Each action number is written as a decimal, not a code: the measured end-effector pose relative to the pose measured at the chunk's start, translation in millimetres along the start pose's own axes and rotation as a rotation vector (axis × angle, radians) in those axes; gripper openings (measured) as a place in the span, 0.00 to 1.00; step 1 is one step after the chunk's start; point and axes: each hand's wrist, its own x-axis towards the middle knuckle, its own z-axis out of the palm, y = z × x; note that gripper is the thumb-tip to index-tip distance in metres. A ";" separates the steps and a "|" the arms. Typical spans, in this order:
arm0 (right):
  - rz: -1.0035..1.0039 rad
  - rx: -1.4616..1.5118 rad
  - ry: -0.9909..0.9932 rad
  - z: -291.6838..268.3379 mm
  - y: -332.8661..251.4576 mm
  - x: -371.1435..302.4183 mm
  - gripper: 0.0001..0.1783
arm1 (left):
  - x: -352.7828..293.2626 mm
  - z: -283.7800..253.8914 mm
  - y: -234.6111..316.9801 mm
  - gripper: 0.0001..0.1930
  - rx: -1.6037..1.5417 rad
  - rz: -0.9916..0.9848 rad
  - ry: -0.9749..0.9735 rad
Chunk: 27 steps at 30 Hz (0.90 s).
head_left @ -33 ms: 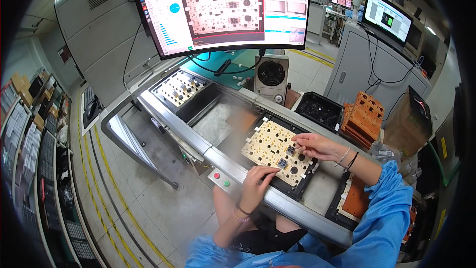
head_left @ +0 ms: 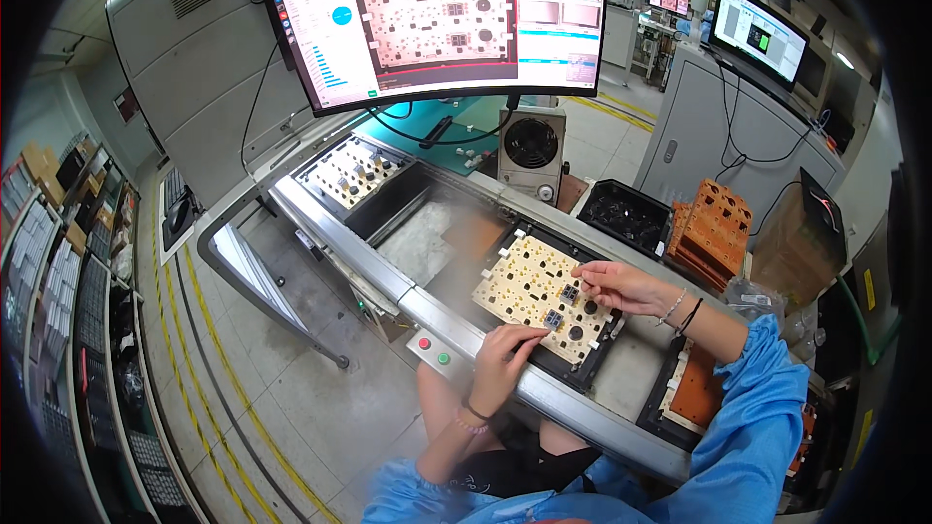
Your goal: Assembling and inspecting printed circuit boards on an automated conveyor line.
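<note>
A cream circuit board (head_left: 513, 283) dotted with small dark parts lies in a black carrier frame (head_left: 568, 374) on the conveyor in front of me. Bent over the board's near edge is my left hand (head_left: 497, 365), its thumb and forefinger pinched beside a small grey square component (head_left: 553, 319). From the far right reaches my right hand (head_left: 626, 287), fingertips pressed together just above another grey square component (head_left: 569, 292). Whatever either pinch holds is too small or hidden to make out. Round black parts (head_left: 576, 333) sit along the board's right side.
A metal rail (head_left: 451, 325) with red and green buttons runs along the near side. Another populated board (head_left: 354, 172) lies farther left on the line. Behind the rail stand a small fan unit (head_left: 531, 147), a black bin (head_left: 621, 216) and stacked orange plates (head_left: 714, 228). A large monitor (head_left: 437, 24) hangs above.
</note>
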 end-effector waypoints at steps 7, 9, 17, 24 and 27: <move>0.039 0.002 -0.027 -4.3 5.0 -9.6 0.17 | -5.9 4.7 1.3 0.08 -0.092 -0.179 0.042; 0.041 -0.016 -0.036 -4.2 5.0 -11.6 0.18 | -8.1 2.7 -0.9 0.07 -0.049 -0.148 -0.001; -0.024 -0.222 0.044 -7.8 12.2 -21.8 0.11 | -2.4 1.3 7.8 0.07 0.026 -0.083 -0.029; -0.291 -0.764 0.176 -30.4 -1.8 -27.1 0.09 | 2.1 -2.1 2.0 0.09 0.142 -0.038 -0.014; -0.412 -0.880 0.288 -43.5 4.7 -38.6 0.08 | 0.9 -0.6 -2.0 0.08 0.130 -0.010 -0.041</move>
